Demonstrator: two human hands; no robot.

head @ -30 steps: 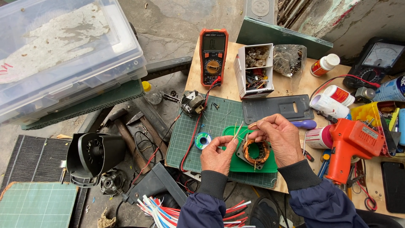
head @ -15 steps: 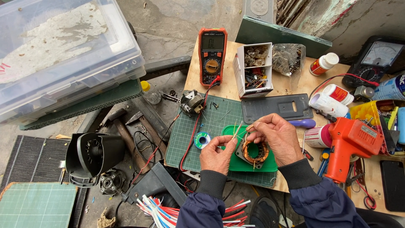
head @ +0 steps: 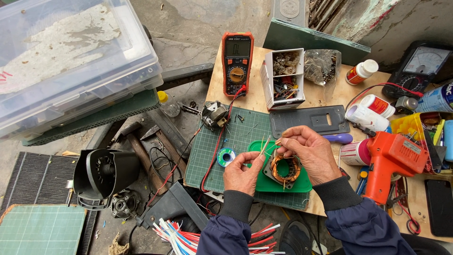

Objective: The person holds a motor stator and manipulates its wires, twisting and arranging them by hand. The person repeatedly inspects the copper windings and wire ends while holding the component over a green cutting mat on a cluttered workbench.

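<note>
Hands point(head: 278, 160) unmoved on stator point(head: 282, 170).

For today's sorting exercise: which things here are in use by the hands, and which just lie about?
In use: left hand, right hand, copper coil, thin wires, green tray.
Lying about: orange meter, orange tool, parts box, solder reel.
</note>
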